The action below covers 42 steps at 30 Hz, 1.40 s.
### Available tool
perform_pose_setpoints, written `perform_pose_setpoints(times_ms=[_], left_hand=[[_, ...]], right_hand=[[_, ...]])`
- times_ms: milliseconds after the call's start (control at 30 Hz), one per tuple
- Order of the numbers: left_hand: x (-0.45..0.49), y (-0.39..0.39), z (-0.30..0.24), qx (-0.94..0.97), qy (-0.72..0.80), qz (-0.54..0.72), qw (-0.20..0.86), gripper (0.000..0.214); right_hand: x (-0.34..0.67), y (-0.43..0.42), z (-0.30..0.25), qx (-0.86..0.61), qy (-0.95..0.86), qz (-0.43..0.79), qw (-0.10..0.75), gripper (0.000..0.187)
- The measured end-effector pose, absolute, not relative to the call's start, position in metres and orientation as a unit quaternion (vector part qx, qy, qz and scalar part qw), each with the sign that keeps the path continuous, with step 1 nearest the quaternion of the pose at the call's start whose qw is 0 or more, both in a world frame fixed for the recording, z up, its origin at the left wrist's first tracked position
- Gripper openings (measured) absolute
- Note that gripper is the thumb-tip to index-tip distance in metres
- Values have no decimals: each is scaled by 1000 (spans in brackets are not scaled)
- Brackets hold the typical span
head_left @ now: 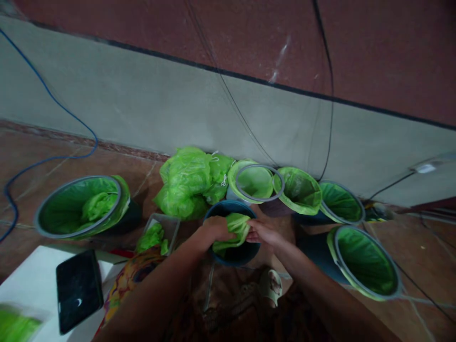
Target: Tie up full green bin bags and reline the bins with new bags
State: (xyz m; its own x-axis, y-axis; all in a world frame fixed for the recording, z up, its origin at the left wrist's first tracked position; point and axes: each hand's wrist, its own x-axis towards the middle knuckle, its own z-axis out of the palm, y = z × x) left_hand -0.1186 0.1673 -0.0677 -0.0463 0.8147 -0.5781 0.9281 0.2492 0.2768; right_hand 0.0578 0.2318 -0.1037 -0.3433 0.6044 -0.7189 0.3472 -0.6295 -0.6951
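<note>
A crumpled green plastic bag (233,232) is stretched between my two hands, over the mouth of a dark blue bin (233,259) on the floor. My left hand (215,231) grips the bag's left side with the fingers closed. On its right edge my right hand (259,231) pinches the plastic. Just left of the bin sits a clear plastic tub (174,225) with folded green bags (153,237) in it. Behind the bin lie tied, puffed green bags (187,183) with white strings.
Bag-lined bins stand at left (42,230), along the wall (342,204) and at right (366,261). A grey ring (260,166) lies across two of them. A tablet (79,289) rests on a white box (32,270). A blue cable (53,95) and black cords (329,71) hang along the wall.
</note>
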Motion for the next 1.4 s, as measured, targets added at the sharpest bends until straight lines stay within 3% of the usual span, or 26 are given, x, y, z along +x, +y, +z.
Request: perform_pose_setpoints(times_ms=[133,300,400,533,833,967,1067,1233,1400], left_hand=[[-125,171,-71,596,742,-87,295,34],[-138,170,-80,611,757,-28,230,31],[-142,172,-82,609,768,44,196,36],[-143,180,-82,602,761,126,205,40],[-130,190,-87,575,700,263,330,33],[-122,188,-94,547,656,347,389,50],[-116,187,-95,543,665,358,367,56],[-117,188,-86,537,767,262,234,39],[-129,189,-78,547,801,158,187,36]], right_hand=[[58,213,-99,-552,-513,656,38,19],[52,209,-100,-479,-799,353,-92,17],[52,213,-95,-423,-864,235,-140,13],[56,222,-91,-422,-863,233,-151,12],[50,231,-103,-494,-792,353,60,11],[48,233,-108,-484,-730,456,156,20],[46,234,-108,-484,-686,505,200,23],[51,239,-94,-503,-727,433,179,22],[70,248,-70,-526,-814,243,27,27]])
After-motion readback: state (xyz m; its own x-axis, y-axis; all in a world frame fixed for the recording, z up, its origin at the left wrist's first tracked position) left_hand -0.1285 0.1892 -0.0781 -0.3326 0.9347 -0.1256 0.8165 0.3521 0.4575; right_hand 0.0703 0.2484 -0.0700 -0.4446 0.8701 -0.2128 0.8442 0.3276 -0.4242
